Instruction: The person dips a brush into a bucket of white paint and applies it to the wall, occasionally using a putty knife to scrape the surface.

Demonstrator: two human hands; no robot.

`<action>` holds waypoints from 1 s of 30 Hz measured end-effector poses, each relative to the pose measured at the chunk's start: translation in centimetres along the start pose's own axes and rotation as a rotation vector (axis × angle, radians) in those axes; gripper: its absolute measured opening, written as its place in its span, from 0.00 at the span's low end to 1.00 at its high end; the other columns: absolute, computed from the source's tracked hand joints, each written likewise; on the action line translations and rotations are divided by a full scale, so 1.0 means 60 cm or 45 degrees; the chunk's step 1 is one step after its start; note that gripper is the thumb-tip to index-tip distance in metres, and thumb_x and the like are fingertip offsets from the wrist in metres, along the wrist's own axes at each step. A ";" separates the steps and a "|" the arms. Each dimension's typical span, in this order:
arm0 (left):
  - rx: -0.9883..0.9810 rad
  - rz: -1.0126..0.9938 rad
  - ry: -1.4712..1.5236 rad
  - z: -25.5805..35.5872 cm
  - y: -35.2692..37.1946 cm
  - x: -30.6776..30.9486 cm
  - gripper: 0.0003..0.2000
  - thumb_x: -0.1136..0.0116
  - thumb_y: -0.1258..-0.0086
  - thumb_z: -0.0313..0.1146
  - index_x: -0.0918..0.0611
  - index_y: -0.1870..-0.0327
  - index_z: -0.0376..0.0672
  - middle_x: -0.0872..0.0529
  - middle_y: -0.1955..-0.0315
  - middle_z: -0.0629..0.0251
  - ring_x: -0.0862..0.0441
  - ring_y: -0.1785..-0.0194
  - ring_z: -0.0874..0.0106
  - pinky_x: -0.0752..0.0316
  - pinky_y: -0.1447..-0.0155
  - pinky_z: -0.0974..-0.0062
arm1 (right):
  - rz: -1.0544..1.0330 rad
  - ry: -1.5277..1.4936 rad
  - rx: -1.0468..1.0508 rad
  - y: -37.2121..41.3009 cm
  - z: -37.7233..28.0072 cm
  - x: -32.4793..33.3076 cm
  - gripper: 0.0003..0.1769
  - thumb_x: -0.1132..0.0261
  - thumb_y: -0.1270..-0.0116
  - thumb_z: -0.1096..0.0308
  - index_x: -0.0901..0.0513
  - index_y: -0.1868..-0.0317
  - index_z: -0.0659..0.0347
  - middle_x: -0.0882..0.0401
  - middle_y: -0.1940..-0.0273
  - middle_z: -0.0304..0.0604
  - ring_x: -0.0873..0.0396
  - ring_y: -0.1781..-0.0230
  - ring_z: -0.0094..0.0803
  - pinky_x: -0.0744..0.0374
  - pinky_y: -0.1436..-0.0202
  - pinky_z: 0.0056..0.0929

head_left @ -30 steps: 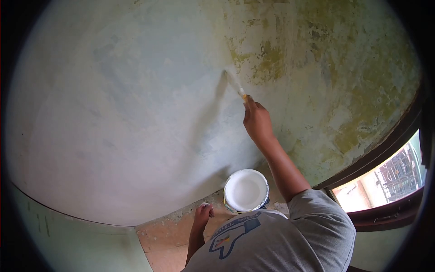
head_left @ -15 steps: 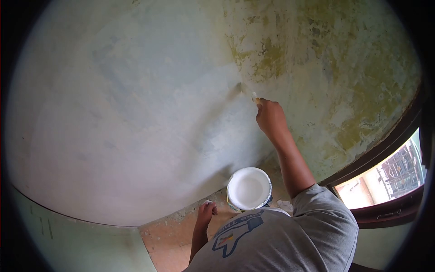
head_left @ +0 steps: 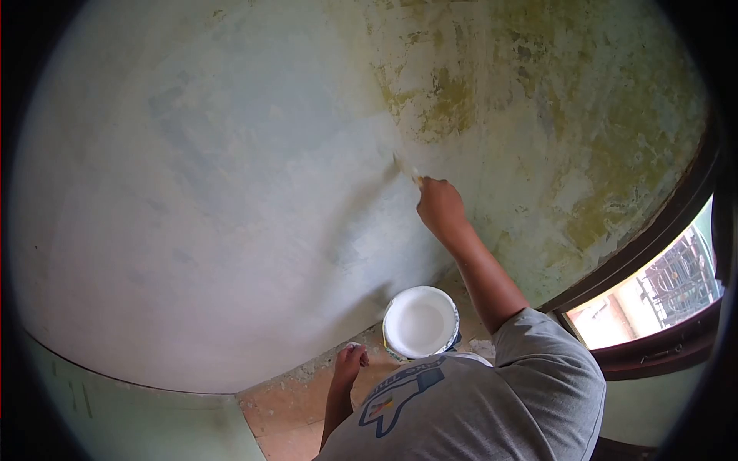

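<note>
My right hand [head_left: 442, 206] is closed around the handle of a paintbrush [head_left: 413, 176], its bristles at the wall [head_left: 254, 192]. Pale paint covers the wall to the left, while patchy olive-green shows on the right. The bristle end is small and blurred, so its touch on the surface is hard to judge. Low near my body, my left hand [head_left: 351, 363] has curled fingers; whatever they may hold is hidden. To its right stands a round bucket [head_left: 419, 295] with white paint [head_left: 420, 326] inside.
A dark window frame [head_left: 615, 273] curves along the right, with a metal grille [head_left: 680, 269] beyond it. Below are reddish-brown floor tiles [head_left: 284, 407], splattered along the wall's foot. A pale green wall [head_left: 138, 415] meets the painted one at lower left.
My right hand and the brush have moved down and left along the wall. My left hand has stayed in nearly the same place. The view has shifted slightly.
</note>
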State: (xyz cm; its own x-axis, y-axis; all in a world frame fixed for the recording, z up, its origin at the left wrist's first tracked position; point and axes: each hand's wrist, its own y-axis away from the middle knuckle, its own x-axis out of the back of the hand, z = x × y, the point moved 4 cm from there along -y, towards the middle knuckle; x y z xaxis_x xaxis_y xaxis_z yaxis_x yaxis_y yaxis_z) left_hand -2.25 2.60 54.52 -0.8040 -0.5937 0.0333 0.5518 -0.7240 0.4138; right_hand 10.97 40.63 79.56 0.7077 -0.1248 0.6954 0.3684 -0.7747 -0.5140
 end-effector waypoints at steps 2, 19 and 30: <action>0.006 -0.033 -0.008 0.003 -0.002 0.001 0.11 0.45 0.24 0.36 0.21 0.69 0.42 0.19 0.78 0.67 0.21 0.74 0.75 0.27 0.66 0.76 | -0.158 0.101 -0.009 -0.003 -0.002 -0.005 0.08 0.37 0.33 0.72 0.17 0.58 0.69 0.17 0.70 0.61 0.16 0.69 0.57 0.18 0.63 0.50; 0.008 0.030 0.049 -0.009 -0.005 0.017 0.10 0.44 0.25 0.36 0.21 0.68 0.42 0.19 0.76 0.68 0.21 0.73 0.76 0.25 0.65 0.75 | -0.066 0.025 -0.057 0.014 -0.023 -0.026 0.04 0.39 0.39 0.78 0.19 0.65 0.69 0.16 0.70 0.61 0.16 0.68 0.59 0.17 0.62 0.52; 0.027 0.031 0.051 -0.022 0.010 0.046 0.10 0.43 0.25 0.36 0.22 0.68 0.42 0.20 0.77 0.68 0.21 0.73 0.75 0.24 0.66 0.75 | -0.311 0.104 -0.084 0.023 -0.064 0.026 0.06 0.39 0.40 0.77 0.15 0.65 0.69 0.15 0.67 0.62 0.14 0.64 0.56 0.16 0.58 0.49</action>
State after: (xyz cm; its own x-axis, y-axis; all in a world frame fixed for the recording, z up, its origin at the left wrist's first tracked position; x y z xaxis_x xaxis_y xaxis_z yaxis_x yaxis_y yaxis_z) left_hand -3.83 0.08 53.67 -0.7805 -0.6252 0.0072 0.5662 -0.7019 0.4322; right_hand 10.28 37.01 81.89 0.5509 0.0235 0.8343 0.4804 -0.8263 -0.2939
